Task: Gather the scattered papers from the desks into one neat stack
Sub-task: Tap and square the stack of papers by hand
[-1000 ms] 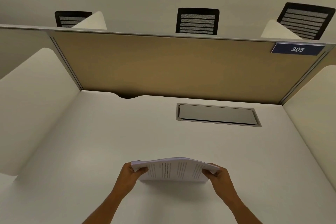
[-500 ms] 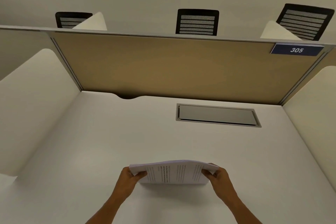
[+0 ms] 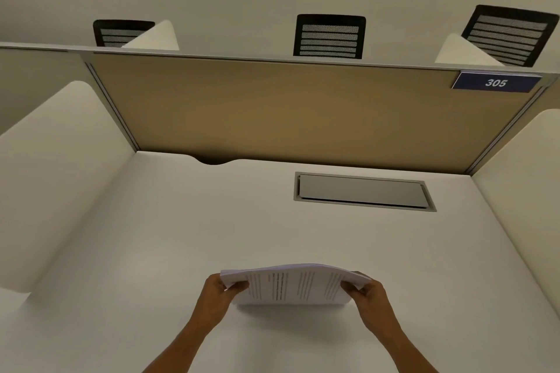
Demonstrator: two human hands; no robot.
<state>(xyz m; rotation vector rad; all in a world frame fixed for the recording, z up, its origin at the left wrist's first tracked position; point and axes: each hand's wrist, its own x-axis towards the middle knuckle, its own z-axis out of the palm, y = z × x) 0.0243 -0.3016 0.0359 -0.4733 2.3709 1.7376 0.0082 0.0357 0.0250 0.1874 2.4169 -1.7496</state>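
A stack of printed white papers [image 3: 295,285] stands on its long lower edge on the white desk [image 3: 181,236], near the front middle. Its top edge bows upward in an arc. My left hand [image 3: 219,297] grips the stack's left end, thumb on the printed face. My right hand [image 3: 371,298] grips the right end in the same way. Lines of text run across the sheet facing me. No other loose sheets show on this desk.
A grey cable hatch [image 3: 363,191] is set in the desk at the back right. A tan divider panel [image 3: 288,112] with a blue "305" sign [image 3: 496,82] closes the back. White side screens [image 3: 57,172] flank the desk. Black chair backs [image 3: 329,36] rise behind the panel.
The stack has stayed between both hands, shifting only slightly downward against the desk; the hands keep their grip on its two ends.
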